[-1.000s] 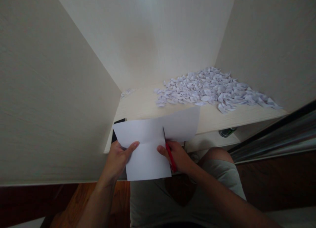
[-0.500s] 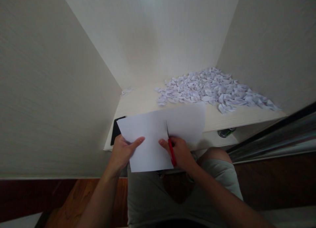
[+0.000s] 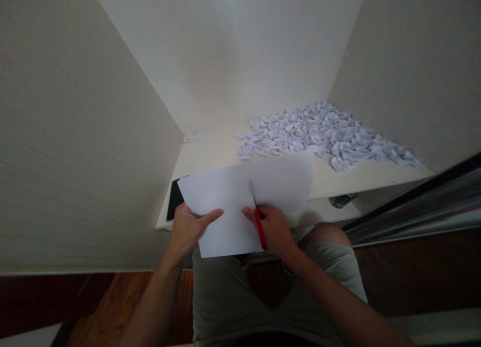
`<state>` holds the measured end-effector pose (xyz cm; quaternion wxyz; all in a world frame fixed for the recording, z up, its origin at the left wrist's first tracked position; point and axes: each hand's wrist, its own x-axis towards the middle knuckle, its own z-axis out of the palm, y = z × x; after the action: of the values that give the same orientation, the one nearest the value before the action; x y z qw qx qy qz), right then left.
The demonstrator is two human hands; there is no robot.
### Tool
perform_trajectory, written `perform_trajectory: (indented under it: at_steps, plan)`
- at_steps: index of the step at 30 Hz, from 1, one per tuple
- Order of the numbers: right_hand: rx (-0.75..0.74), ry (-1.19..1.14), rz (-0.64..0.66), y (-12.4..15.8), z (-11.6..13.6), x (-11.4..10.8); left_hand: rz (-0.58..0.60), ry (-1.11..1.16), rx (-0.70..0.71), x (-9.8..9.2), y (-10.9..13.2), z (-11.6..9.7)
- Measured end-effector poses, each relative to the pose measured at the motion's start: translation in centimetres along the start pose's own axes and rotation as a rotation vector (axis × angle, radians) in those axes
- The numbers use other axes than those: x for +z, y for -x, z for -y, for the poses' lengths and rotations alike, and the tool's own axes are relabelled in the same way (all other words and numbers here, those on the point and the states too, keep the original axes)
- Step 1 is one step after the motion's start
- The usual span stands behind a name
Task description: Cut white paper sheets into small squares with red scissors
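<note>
A white sheet of paper [image 3: 221,191] is held over the front edge of the shelf. My left hand [image 3: 188,229] grips its left side, thumb on top and fingers hidden beneath. My right hand [image 3: 276,231] is closed round the red handles of a pair of scissors [image 3: 260,229]. One narrow blade lies over the paper, pointing away from me; the other blade is hidden under the sheet. The paper right of the blade sits a little apart in level from the left part. My right thumb rests near the paper by the scissors.
Many crumpled white paper pieces [image 3: 323,131] lie heaped along the back right of the shelf [image 3: 210,156]. A black flat object [image 3: 175,199] is at the shelf's left end, with thin white scraps [image 3: 193,137] behind it. A dark can [image 3: 342,200] stands on the lower level. Walls enclose three sides.
The scissors and paper have barely shifted. My left thumb sits slightly further right on the sheet, and the paper's lower edge is a little higher. The view has moved slightly.
</note>
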<state>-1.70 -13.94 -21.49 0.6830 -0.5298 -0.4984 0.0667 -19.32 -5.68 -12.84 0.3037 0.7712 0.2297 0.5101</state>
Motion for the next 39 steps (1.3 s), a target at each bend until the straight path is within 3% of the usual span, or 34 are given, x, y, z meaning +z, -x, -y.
perform_trajectory:
  at_steps: [10,18,31,39]
  plan:
    - [0.049,-0.055,0.106,-0.7,0.4,-0.3,0.029,0.068,-0.049,0.1,-1.2,0.5]
    - [0.011,-0.06,0.099,-1.1,0.4,-0.3,0.081,0.115,-0.046,0.1,-1.6,-0.2]
    - [0.049,-0.002,0.008,-1.4,0.3,-0.2,0.055,0.1,-0.054,0.2,-1.9,0.0]
    - [0.068,-0.096,0.095,-1.4,-0.5,0.0,0.065,0.124,-0.054,0.1,-1.8,0.1]
